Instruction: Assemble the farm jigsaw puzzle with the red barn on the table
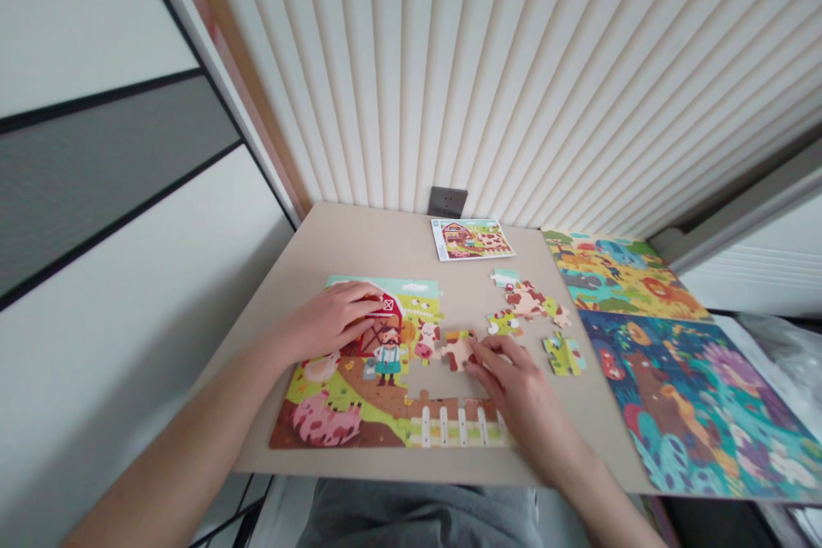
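A farm jigsaw puzzle (pixel 385 402) lies partly assembled on the table, with a barn, a farmer, a pig, a cow's head and a white fence along its lower edge. My left hand (pixel 337 317) rests flat over the barn, fingers stretched out. Between the fingertips of my right hand (pixel 514 368) is a brown-and-white puzzle piece (pixel 458 351), held just right of the cow's head. Several loose pieces lie to the right, among them a cow-patterned piece (pixel 525 300), a green-yellow piece (pixel 504 324) and a green piece (pixel 563 354).
A small picture card (pixel 473 240) of the farm scene lies at the back of the beige table (pixel 366 235). A savanna puzzle (pixel 622 274) and a dark blue forest puzzle (pixel 699 402) cover the right side. A dark socket (pixel 448 202) sits at the ribbed wall.
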Action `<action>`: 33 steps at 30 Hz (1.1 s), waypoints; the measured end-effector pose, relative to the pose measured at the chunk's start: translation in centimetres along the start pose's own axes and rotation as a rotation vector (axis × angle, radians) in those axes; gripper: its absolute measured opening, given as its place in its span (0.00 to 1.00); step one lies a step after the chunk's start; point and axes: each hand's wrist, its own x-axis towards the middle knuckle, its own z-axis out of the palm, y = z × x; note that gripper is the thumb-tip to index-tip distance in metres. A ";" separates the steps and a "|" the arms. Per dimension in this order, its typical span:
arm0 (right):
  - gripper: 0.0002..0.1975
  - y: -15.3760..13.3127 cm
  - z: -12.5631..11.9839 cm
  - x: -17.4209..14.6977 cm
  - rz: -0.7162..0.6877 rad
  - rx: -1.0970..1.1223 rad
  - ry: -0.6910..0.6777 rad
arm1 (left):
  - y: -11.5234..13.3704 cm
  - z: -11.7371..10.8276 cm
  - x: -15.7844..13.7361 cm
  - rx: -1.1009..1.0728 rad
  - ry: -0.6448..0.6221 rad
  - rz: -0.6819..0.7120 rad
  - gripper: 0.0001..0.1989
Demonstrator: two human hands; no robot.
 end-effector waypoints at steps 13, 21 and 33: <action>0.19 9.3 -2.8 6.5 0.101 -0.252 0.083 | -0.4 0.1 0.0 -0.033 0.004 0.006 0.17; 0.19 14.4 -4.6 3.9 0.268 -0.304 0.106 | -0.5 0.1 0.0 -0.042 0.032 0.023 0.18; 0.20 13.7 -3.3 3.6 0.313 -0.313 0.086 | -0.8 0.4 -0.2 -0.021 0.027 0.018 0.18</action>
